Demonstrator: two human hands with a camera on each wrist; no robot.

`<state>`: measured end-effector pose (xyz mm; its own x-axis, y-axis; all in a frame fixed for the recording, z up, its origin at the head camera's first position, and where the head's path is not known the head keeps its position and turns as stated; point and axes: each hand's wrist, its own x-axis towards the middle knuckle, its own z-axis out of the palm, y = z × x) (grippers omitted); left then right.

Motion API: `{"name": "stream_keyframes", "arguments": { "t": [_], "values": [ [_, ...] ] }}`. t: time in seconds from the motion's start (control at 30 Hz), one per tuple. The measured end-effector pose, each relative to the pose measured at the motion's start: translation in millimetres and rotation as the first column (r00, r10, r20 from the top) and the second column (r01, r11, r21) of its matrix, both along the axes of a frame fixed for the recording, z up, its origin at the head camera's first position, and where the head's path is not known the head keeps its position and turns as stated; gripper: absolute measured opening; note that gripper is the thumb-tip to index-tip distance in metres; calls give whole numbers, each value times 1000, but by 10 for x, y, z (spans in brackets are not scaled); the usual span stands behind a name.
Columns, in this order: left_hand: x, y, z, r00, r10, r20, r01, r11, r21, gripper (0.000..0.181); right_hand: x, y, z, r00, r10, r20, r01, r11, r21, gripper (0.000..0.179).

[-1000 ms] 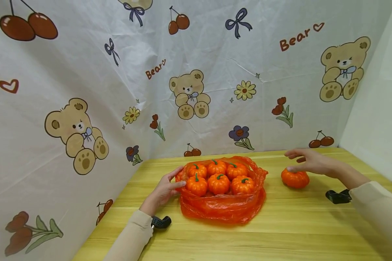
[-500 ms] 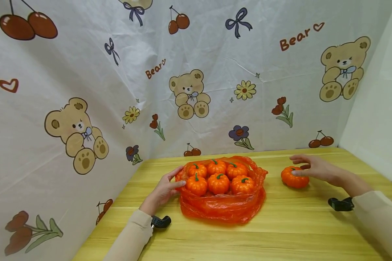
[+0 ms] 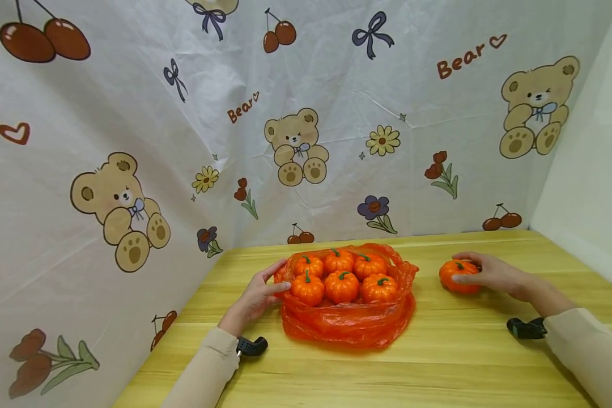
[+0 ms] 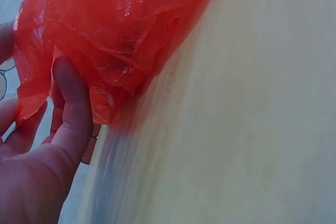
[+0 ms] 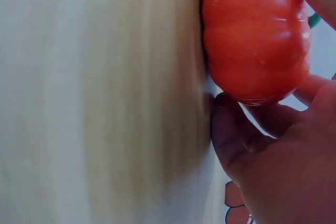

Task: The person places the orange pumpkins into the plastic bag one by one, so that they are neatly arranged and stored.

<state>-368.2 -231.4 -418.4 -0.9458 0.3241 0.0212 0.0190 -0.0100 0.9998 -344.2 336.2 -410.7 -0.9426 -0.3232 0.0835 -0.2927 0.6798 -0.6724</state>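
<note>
A red plastic bag (image 3: 344, 326) stands at the middle of the table, its mouth spread wide. Several small orange toy pumpkins (image 3: 341, 288) with green stems sit inside in two rows. My left hand (image 3: 256, 296) holds the bag's left rim, thumb inside and fingers outside; the left wrist view shows the crinkled bag (image 4: 110, 30) between the fingers. To the right, a single orange pumpkin (image 3: 453, 279) rests on the table. My right hand (image 3: 496, 276) grips it from its right side, thumb in front and fingers behind. In the right wrist view, curled fingers touch the ribbed pumpkin (image 5: 254, 35).
The wooden table (image 3: 387, 377) runs back to a white cloth (image 3: 326, 215) printed with bears, flowers and cherries. Black wrist cameras (image 3: 252, 347) hang under both sleeves. A plain white wall (image 3: 591, 187) borders the table on the right.
My right hand has come down from above the loose pumpkin and its fingers have closed around it. The left hand and the bag have stayed where they were.
</note>
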Motion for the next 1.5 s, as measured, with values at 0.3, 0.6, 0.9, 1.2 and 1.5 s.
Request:
{"name": "stream_keyframes", "arguments": {
  "t": [0.3,0.6,0.9,1.2,1.5],
  "values": [
    [-2,-48,-16,1000,15,4,-15,1000,3,79,-36,-58,-51,1000,-2,30,2,1000,-6,76],
    [16,-81,-29,1000,29,11,-29,1000,4,77,-47,-119,-47,999,-15,40,15,1000,9,78],
    [18,-70,-27,1000,16,4,-16,1000,0,80,-87,-178,31,998,-41,52,41,999,4,80],
    [21,-36,4,1000,12,3,-12,1000,2,80,-110,-307,223,997,-34,62,36,999,-26,82],
    [3,-8,-7,1000,-1,-3,1,1000,7,81,-61,-527,496,997,0,76,7,996,-93,81]
  ]
}}
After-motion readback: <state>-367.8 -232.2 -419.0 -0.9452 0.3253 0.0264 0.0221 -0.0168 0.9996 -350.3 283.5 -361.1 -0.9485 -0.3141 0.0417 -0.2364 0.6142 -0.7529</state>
